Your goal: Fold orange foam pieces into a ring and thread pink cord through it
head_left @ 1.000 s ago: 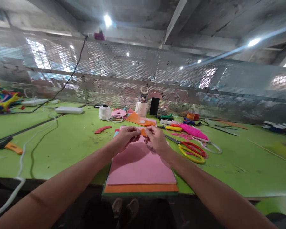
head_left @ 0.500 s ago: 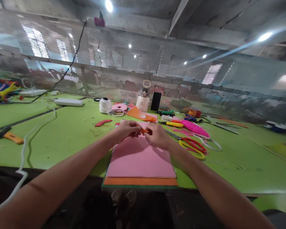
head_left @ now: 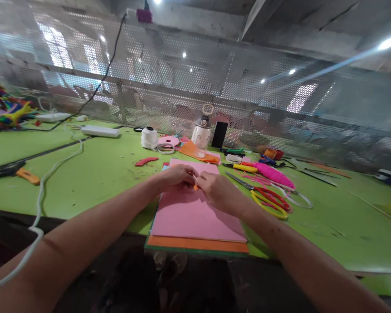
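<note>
Over a stack of coloured sheets, pink sheet (head_left: 198, 217) on top, my two hands meet fingertip to fingertip. Between them is a small orange piece (head_left: 196, 187), probably paper, mostly covered by the fingers. My left hand (head_left: 179, 177) pinches it from the left. My right hand (head_left: 211, 189) closes on it from the right, back of the hand toward me. Orange and green sheets (head_left: 198, 244) show along the stack's near edge. Right of my right hand lie scissors (head_left: 269, 199) with red and yellow handles.
Behind the stack are an orange sheet (head_left: 197, 152), a white string spool (head_left: 149, 138), a bottle (head_left: 202, 132) and a phone (head_left: 219, 134). Pink yarn (head_left: 275, 174) lies right. At left are an orange-handled cutter (head_left: 28, 175), a white cable (head_left: 45, 178) and a power strip (head_left: 100, 131).
My fingers have drawn closer together, so less of the orange piece shows. My right hand has turned over it. The whole view has shifted slightly.
</note>
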The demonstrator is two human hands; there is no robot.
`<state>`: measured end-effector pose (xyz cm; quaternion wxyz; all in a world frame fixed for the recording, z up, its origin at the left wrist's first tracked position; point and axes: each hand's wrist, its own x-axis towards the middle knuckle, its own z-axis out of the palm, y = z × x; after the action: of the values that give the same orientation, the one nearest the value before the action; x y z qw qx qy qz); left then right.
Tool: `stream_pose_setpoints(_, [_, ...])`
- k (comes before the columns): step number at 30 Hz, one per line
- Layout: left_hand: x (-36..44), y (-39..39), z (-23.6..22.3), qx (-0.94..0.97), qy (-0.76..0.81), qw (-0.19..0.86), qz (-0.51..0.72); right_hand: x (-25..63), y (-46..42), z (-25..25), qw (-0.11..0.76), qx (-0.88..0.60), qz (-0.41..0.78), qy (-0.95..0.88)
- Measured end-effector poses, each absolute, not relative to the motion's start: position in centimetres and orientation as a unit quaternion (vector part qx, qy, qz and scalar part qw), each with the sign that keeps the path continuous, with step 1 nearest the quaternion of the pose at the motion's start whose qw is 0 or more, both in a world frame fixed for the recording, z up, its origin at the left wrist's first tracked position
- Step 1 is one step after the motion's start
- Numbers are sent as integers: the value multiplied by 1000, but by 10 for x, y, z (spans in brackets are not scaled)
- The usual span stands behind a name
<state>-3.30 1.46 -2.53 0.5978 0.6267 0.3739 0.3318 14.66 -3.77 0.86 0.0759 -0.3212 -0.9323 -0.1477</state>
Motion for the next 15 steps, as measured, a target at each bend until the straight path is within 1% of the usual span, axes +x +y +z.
stream_pose_setpoints(5, [-28, 16, -30, 726, 397, 484, 286, 144, -47, -6, 23, -284, -220, -933])
stream_pose_setpoints(8, [-25, 14, -28, 776, 402, 405, 268, 147, -56, -15, 34, -279, -222, -934])
stream_pose_setpoints(11, [-24, 8, -24, 808, 404, 347, 253, 155, -60, -17, 76, -299, -162, -937])
stream_pose_setpoints(15, [-21, 0, -23, 839, 402, 274, 242, 176, -42, -14, 163, -347, -5, -924])
